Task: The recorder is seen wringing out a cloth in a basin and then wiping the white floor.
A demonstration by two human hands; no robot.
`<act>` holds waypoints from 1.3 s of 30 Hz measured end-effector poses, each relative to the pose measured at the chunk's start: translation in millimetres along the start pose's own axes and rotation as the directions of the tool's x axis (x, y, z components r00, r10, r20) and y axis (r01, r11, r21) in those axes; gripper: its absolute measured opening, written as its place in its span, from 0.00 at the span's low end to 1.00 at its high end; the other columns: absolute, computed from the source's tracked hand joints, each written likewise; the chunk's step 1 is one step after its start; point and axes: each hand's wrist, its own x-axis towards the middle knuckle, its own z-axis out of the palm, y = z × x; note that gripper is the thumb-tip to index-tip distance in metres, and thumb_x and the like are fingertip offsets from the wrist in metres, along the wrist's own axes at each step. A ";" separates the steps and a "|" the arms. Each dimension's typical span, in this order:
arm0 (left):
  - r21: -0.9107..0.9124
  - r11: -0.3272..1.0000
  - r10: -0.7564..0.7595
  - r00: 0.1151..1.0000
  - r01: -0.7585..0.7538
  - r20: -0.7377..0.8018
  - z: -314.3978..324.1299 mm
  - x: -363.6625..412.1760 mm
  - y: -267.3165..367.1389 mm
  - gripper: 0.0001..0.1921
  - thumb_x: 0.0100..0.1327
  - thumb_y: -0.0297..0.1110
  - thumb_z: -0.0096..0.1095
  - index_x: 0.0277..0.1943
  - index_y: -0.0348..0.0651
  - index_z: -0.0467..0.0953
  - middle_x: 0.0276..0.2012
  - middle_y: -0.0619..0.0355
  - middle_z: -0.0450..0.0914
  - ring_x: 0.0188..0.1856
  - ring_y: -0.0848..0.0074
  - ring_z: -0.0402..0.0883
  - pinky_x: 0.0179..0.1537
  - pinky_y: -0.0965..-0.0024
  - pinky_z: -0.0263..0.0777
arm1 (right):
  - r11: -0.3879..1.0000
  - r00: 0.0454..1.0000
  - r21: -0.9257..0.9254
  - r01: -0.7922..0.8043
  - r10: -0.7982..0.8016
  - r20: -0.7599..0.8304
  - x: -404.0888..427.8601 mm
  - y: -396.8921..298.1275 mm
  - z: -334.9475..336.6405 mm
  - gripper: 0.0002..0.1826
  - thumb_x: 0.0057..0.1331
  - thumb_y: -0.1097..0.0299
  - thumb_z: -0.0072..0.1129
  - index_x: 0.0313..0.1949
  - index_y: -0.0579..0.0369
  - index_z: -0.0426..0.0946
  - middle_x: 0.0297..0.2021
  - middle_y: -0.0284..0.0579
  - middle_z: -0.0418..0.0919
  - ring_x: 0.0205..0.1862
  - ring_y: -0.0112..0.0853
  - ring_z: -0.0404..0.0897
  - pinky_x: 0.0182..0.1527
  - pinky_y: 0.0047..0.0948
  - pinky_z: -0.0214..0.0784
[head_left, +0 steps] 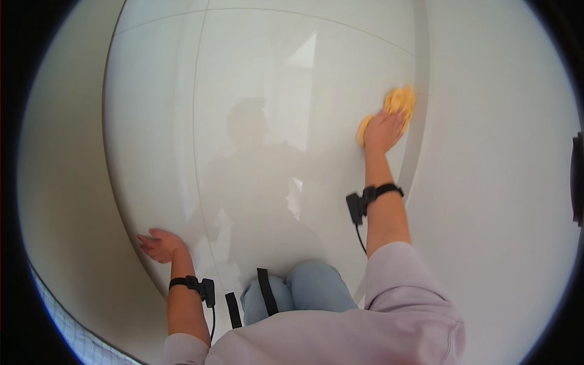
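Observation:
My right hand (385, 130) lies flat on a crumpled yellow cloth (400, 98), pressing it against the glossy white tile floor (255, 196). The cloth sticks out past the fingertips and beside the thumb, close to the grey strip along the right wall. At lower left, my left hand (160, 245) is empty with its fingers spread, near the floor's dark left edge. Whether that palm touches the floor I cannot tell. Each forearm carries a black strap with a small device and a cable.
The grey skirting strip (422, 59) and a white wall (492, 182) bound the floor on the right. A pale upright surface (68, 150) rises on the left. My bent knees (315, 285) in blue jeans are at the bottom, with dark straps nearby. Patterned fabric (86, 337) shows at lower left.

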 end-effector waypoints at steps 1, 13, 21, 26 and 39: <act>0.034 0.999 -0.009 1.000 0.010 -0.028 0.4 3.0 -0.9 0.30 0.63 0.57 0.35 0.65 0.57 0.59 0.65 0.54 0.59 0.64 0.59 0.61 0.59 0.51 0.56 | 1.000 1.000 0.000 -0.005 0.005 0.024 -18.1 3.3 -5.9 0.30 0.69 0.54 0.35 0.66 0.57 0.51 0.67 0.50 0.52 0.69 0.44 0.49 0.67 0.45 0.36; 0.088 0.994 -0.049 0.995 0.057 -0.087 23.9 11.8 -14.5 0.30 0.63 0.58 0.33 0.66 0.59 0.58 0.65 0.58 0.60 0.61 0.58 0.64 0.56 0.51 0.59 | 0.799 0.791 0.125 0.589 -0.601 0.113 -68.7 -73.6 -22.0 0.32 0.65 0.53 0.43 0.65 0.52 0.55 0.64 0.50 0.57 0.67 0.50 0.51 0.66 0.54 0.36; 0.014 0.998 -0.061 0.997 0.062 -0.041 -5.8 10.3 2.3 0.30 0.63 0.57 0.33 0.65 0.56 0.60 0.63 0.57 0.62 0.61 0.58 0.64 0.57 0.52 0.60 | 0.617 0.627 0.131 0.776 -0.777 -0.052 108.9 -95.2 -3.7 0.31 0.67 0.52 0.41 0.65 0.52 0.56 0.65 0.48 0.56 0.68 0.45 0.51 0.67 0.46 0.40; -0.084 0.996 0.025 0.999 -0.027 -0.020 -2.8 16.0 -4.8 0.30 0.63 0.56 0.33 0.65 0.54 0.61 0.62 0.56 0.63 0.61 0.60 0.63 0.58 0.53 0.61 | 0.833 0.839 0.102 0.544 -0.538 -0.084 157.7 -49.8 4.6 0.32 0.67 0.49 0.38 0.66 0.54 0.53 0.66 0.48 0.54 0.69 0.42 0.50 0.68 0.43 0.40; 0.018 1.000 -0.013 1.000 0.013 0.017 -2.4 2.8 5.4 0.30 0.63 0.57 0.34 0.65 0.55 0.61 0.63 0.57 0.62 0.62 0.61 0.63 0.58 0.53 0.59 | 0.975 0.975 -0.018 0.222 -0.222 0.026 39.6 33.8 -11.5 0.33 0.68 0.52 0.38 0.65 0.63 0.51 0.66 0.56 0.52 0.68 0.45 0.49 0.68 0.39 0.38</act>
